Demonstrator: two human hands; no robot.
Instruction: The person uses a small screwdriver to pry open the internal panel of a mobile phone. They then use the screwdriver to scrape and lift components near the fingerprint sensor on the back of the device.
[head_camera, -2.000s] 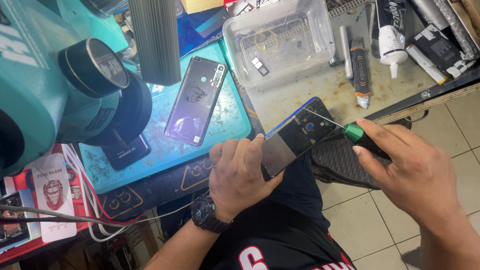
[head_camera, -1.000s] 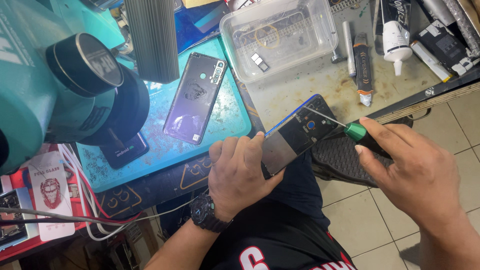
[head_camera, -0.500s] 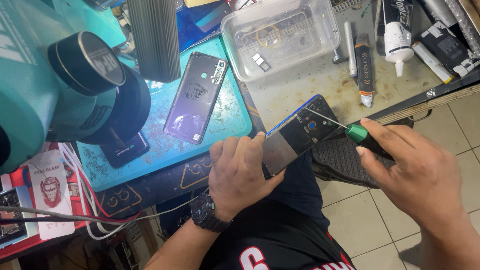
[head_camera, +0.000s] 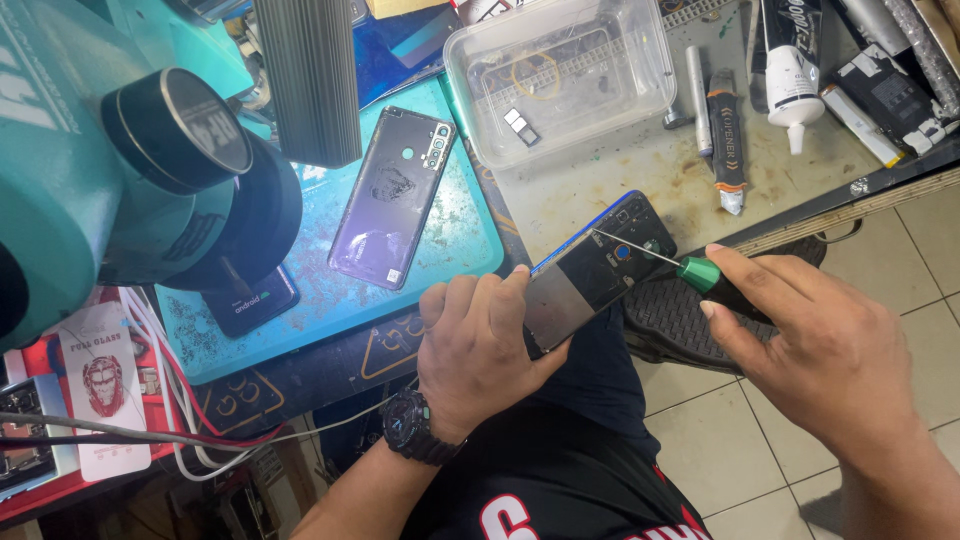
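Green-handled screwdriver (head_camera: 700, 272) is pinched in the right hand (head_camera: 830, 360), its tip on the opened phone (head_camera: 590, 275), which the left hand (head_camera: 480, 350) fingers clamp beside the desk (head_camera: 640, 170) edge.

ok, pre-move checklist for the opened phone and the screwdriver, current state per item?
1. Left hand grips the opened phone: ok, fingers wrap its lower end.
2. Right hand holds the green-handled screwdriver: ok.
3. Driver tip is on the phone's upper part near the camera end: ok; seated in a screw: cannot tell.
4. Phone supported: not ok, it is held in the air past the bench edge, above the lap.
5. Clear parts tray within reach on the bench: ok, lid off.
6. Detached back cover out of the way on the teal mat: ok.
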